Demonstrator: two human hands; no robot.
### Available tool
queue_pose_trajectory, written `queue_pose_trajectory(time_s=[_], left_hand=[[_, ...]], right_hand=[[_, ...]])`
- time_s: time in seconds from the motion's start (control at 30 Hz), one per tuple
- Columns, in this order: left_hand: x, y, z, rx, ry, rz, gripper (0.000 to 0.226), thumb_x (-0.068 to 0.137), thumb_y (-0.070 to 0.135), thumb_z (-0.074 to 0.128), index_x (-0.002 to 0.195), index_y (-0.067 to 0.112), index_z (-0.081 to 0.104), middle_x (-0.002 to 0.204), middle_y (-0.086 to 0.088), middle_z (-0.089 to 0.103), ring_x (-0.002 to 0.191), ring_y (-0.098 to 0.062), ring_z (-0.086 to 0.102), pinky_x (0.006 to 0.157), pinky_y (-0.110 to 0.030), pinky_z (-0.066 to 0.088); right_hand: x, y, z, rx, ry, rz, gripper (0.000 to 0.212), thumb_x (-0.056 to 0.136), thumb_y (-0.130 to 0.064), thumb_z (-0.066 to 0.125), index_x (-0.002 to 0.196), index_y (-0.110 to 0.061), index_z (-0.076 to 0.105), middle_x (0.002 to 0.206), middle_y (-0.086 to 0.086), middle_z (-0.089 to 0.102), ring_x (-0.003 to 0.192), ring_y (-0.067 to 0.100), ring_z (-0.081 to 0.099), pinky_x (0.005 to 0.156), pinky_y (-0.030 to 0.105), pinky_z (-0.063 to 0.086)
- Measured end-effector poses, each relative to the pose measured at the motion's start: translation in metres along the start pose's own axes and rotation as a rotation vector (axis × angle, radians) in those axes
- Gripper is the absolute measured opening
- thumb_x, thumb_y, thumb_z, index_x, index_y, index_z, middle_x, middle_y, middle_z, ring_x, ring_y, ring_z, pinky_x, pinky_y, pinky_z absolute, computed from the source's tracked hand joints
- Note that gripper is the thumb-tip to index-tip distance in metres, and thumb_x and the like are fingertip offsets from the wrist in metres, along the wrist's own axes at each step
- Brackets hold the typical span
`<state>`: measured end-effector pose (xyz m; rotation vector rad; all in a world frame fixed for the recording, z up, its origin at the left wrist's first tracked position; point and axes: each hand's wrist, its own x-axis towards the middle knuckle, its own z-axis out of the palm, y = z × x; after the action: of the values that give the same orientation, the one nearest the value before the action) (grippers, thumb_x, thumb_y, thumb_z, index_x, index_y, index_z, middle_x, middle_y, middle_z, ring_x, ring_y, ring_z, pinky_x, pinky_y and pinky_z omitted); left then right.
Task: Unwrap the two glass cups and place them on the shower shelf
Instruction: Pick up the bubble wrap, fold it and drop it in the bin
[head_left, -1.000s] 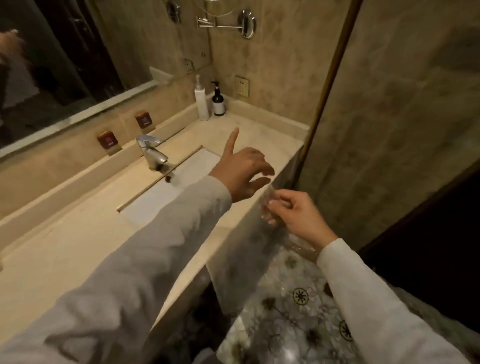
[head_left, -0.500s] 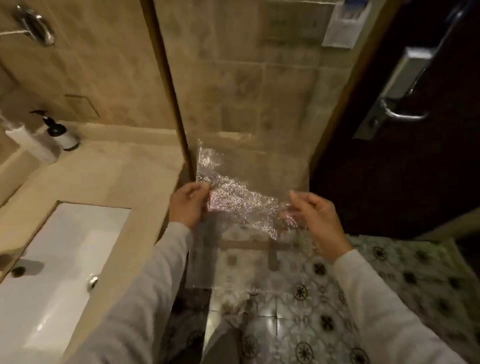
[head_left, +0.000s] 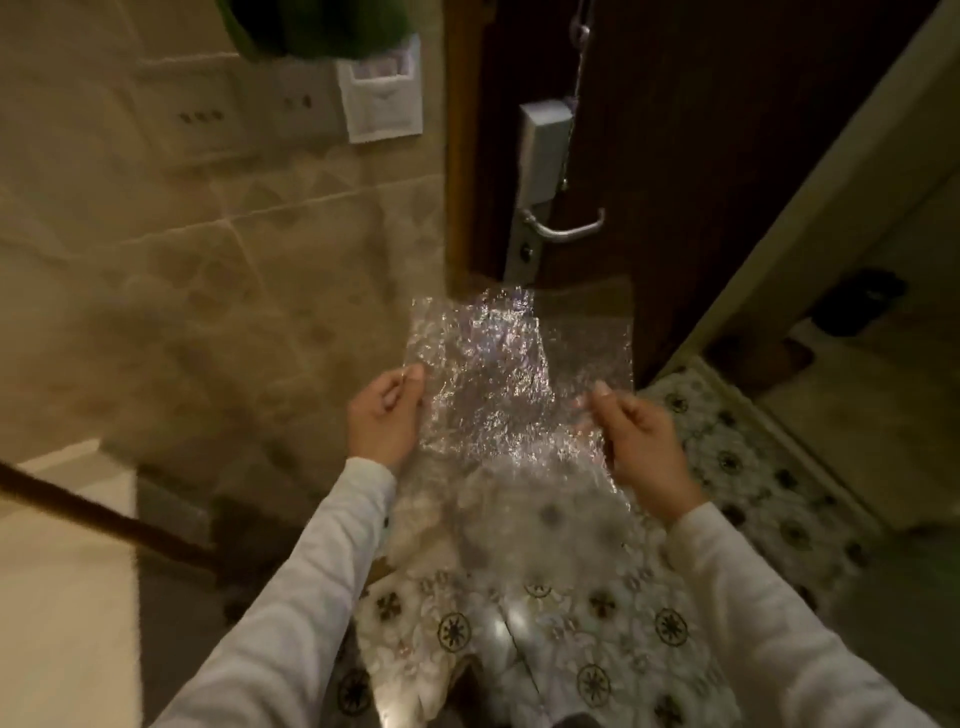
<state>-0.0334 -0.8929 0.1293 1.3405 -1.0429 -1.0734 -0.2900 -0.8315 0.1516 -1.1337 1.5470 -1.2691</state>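
Note:
A clear sheet of bubble wrap (head_left: 498, 395) is stretched out flat in front of me, above the patterned floor. My left hand (head_left: 384, 421) pinches its left edge and my right hand (head_left: 639, 441) pinches its right edge. The sheet's lower part hangs down between my sleeves. No glass cup and no shower shelf are in view.
A dark wooden door (head_left: 701, 156) with a metal lever handle (head_left: 561, 228) stands straight ahead. A tiled wall (head_left: 208, 286) with a white card holder (head_left: 382, 98) is on the left. The sink counter's corner (head_left: 57, 571) is at lower left. The patterned tile floor (head_left: 571, 623) lies below.
My view has swung right from the sink toward the door. Both hands took the bubble wrap by its edges and spread it flat; it now hangs wider in front of the door.

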Motion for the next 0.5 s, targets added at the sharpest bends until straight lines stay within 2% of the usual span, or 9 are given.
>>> queue_pose_trajectory(time_s=[0.07, 0.1, 0.17, 0.23, 0.3, 0.33, 0.4, 0.5], left_hand=[[0.012, 0.002, 0.031, -0.011, -0.184, -0.057, 0.005, 0.089, 0.034, 0.068, 0.09, 0.029, 0.068, 0.068, 0.011, 0.074, 0.052, -0.001, 0.063, 0.047, -0.014, 0.048], [0.016, 0.001, 0.048, -0.005, -0.308, -0.093, 0.011, 0.087, 0.037, 0.069, 0.092, 0.028, 0.068, 0.072, 0.007, 0.076, 0.052, -0.004, 0.065, 0.046, -0.016, 0.05], [0.018, -0.005, 0.08, 0.059, -0.491, -0.145, 0.024, 0.082, 0.042, 0.07, 0.09, 0.02, 0.069, 0.074, -0.004, 0.076, 0.043, -0.014, 0.061, 0.041, -0.021, 0.048], [0.02, -0.011, 0.117, 0.109, -0.526, -0.109, 0.03, 0.086, 0.039, 0.07, 0.083, 0.009, 0.068, 0.069, -0.007, 0.073, 0.037, -0.012, 0.053, 0.036, -0.021, 0.043], [0.019, -0.015, 0.158, 0.104, -0.482, -0.08, 0.031, 0.09, 0.033, 0.067, 0.079, 0.004, 0.066, 0.063, -0.004, 0.07, 0.038, -0.007, 0.05, 0.035, -0.019, 0.039], [0.018, -0.015, 0.175, 0.088, -0.464, -0.073, 0.03, 0.091, 0.032, 0.067, 0.076, 0.007, 0.066, 0.062, -0.003, 0.069, 0.039, -0.007, 0.049, 0.034, -0.02, 0.038], [0.014, -0.014, 0.219, 0.075, -0.492, -0.06, 0.029, 0.091, 0.032, 0.066, 0.071, 0.012, 0.065, 0.06, -0.003, 0.069, 0.039, -0.007, 0.049, 0.034, -0.018, 0.038], [0.006, -0.012, 0.283, 0.076, -0.584, -0.037, 0.028, 0.092, 0.032, 0.065, 0.072, 0.013, 0.067, 0.058, -0.004, 0.067, 0.039, -0.004, 0.051, 0.038, -0.011, 0.038]], right_hand=[[0.006, 0.003, -0.024, -0.007, 0.187, -0.038, 0.047, 0.105, -0.039, 0.054, 0.065, -0.022, 0.073, 0.05, -0.008, 0.063, 0.039, 0.006, 0.039, 0.041, 0.013, 0.035], [0.01, 0.005, -0.038, -0.012, 0.285, -0.047, 0.05, 0.106, -0.037, 0.054, 0.062, -0.023, 0.071, 0.044, -0.011, 0.056, 0.039, 0.004, 0.037, 0.041, 0.013, 0.033], [0.015, 0.008, -0.068, -0.003, 0.417, -0.013, 0.046, 0.105, -0.041, 0.054, 0.067, -0.024, 0.073, 0.042, -0.011, 0.05, 0.039, 0.004, 0.034, 0.038, 0.016, 0.03], [0.016, 0.015, -0.102, 0.038, 0.441, 0.04, 0.045, 0.101, -0.051, 0.056, 0.084, -0.014, 0.075, 0.048, -0.009, 0.057, 0.041, 0.004, 0.038, 0.038, 0.017, 0.032], [0.014, 0.024, -0.136, 0.004, 0.396, 0.08, 0.048, 0.094, -0.061, 0.061, 0.093, -0.015, 0.075, 0.062, -0.006, 0.069, 0.047, 0.004, 0.051, 0.041, 0.018, 0.04], [0.012, 0.027, -0.149, -0.031, 0.372, 0.086, 0.045, 0.092, -0.061, 0.063, 0.091, -0.018, 0.076, 0.066, -0.006, 0.071, 0.048, 0.004, 0.054, 0.043, 0.018, 0.043], [0.011, 0.036, -0.181, -0.109, 0.387, 0.057, 0.036, 0.093, -0.05, 0.067, 0.075, -0.02, 0.073, 0.053, -0.008, 0.063, 0.041, 0.004, 0.048, 0.042, 0.02, 0.042], [0.015, 0.05, -0.23, -0.203, 0.495, 0.024, 0.042, 0.099, -0.036, 0.067, 0.064, -0.012, 0.066, 0.042, -0.013, 0.048, 0.04, 0.001, 0.039, 0.047, 0.019, 0.036]])
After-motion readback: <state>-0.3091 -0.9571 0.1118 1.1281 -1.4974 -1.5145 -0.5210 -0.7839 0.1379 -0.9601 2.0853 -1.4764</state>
